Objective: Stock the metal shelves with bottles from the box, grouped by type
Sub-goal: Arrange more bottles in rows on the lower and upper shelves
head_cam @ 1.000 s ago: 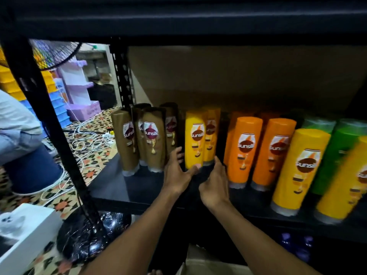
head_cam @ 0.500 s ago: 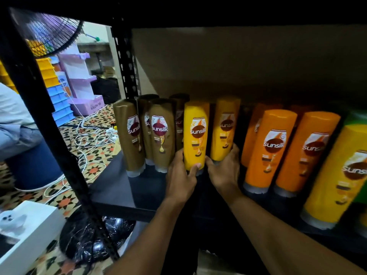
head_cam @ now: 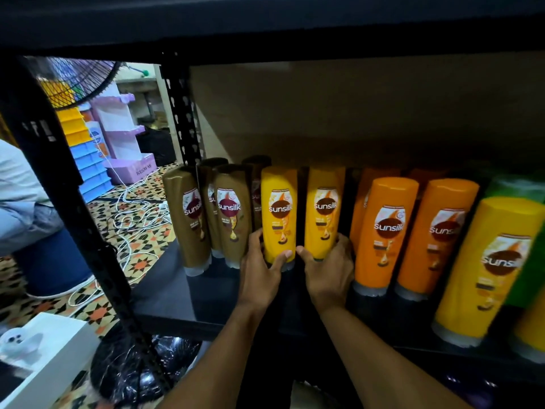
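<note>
Fingers point(head_cam: 255, 238) of left hand point(head_cam: 259, 276): curled round first yellow bottle point(head_cam: 278, 214), thumb across its front. Right hand point(head_cam: 328, 276), at 3 o'clock, gripped second yellow bottle point(head_cam: 324, 211) likewise.

Place: a shop stockroom or storage room is suggested.
Shelving: a black metal shelf point(head_cam: 165, 293) with perforated posts point(head_cam: 180, 119) is seen.
Stock: many identical branded bottles are lined up by colour: brown bottles point(head_cam: 233, 214), yellow bottles point(head_cam: 278, 214), orange bottles point(head_cam: 383, 234), green bottles point(head_cam: 516, 184).
Surroundings: stacked plastic bins point(head_cam: 88, 160), a purple display stand point(head_cam: 121, 125), a fan point(head_cam: 79, 81) and loose cables point(head_cam: 132, 208) are seen on a patterned tiled floor point(head_cam: 153, 243).
</note>
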Tool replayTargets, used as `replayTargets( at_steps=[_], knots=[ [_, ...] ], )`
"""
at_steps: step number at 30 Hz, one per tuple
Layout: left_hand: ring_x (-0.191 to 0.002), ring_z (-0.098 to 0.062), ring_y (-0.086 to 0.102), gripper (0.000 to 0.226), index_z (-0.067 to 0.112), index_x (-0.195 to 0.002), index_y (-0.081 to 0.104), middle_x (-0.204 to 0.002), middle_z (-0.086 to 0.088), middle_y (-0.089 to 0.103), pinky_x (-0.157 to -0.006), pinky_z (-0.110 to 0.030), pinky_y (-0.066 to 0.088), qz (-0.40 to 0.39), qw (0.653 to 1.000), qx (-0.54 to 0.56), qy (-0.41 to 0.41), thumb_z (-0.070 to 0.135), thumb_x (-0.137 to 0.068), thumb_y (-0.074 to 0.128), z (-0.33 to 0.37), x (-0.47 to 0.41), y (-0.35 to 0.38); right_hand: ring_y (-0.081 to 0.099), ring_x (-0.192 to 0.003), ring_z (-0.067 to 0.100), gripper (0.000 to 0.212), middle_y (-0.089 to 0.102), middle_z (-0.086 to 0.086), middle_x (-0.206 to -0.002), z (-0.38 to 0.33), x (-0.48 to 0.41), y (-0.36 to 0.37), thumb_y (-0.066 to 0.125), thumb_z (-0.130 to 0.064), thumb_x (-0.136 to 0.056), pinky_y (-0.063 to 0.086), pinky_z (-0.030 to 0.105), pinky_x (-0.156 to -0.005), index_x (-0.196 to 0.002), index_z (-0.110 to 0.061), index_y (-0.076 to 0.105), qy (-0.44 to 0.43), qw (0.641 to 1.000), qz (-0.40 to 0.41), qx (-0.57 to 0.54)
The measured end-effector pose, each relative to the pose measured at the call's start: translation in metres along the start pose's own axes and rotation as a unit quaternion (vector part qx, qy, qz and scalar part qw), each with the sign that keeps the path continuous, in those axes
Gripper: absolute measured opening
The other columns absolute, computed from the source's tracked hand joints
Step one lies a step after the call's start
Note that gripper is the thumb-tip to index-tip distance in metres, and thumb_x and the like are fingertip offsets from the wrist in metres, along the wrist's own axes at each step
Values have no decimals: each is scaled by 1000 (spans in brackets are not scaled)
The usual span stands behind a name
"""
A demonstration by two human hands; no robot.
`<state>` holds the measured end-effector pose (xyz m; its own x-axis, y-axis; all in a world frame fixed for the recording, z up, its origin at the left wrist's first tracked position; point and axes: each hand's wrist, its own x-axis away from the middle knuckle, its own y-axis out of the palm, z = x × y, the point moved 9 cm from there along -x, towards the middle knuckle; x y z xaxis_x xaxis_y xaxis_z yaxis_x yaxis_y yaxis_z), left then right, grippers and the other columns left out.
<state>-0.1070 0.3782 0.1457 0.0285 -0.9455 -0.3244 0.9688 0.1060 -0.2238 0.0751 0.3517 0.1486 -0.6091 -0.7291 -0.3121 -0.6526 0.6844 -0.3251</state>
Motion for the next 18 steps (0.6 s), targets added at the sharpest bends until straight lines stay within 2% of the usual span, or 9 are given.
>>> replayTargets(
  at_steps=[3, 11, 18],
  knots=[
    [-118, -6, 59, 58, 26, -145, 39, -132, 9, 59, -95, -30, 54, -3, 1000, -21, 14, 28, -95, 70, 1, 1, 1, 58, -120, 33, 78, 59, 14, -132, 0, 5, -3, 87, -33, -75, 49, 43, -98, -138, -9, 47, -11, 1000, -6, -6],
    [-120, -5, 57, 54, 29, -145, 38, -132, 11, 57, -102, -36, 51, -19, 1000, -24, 7, 26, -98, 65, -3, -6, 8, 53, -127, 32, 75, 54, 14, -137, 1, 6, 0, 82, -28, -81, 45, 41, -102, -143, -10, 43, -4, 1000, -19, 0],
    [-122, -11, 54, 58, 22, -148, 37, -132, 9, 54, -99, -31, 47, -31, 999, -36, 3, 27, -98, 66, -4, -21, 16, 50, -130, 32, 76, 52, 14, -141, 3, 4, 4, 79, -30, -83, 42, 41, -103, -144, -9, 40, -4, 1000, -17, 20]
  ],
)
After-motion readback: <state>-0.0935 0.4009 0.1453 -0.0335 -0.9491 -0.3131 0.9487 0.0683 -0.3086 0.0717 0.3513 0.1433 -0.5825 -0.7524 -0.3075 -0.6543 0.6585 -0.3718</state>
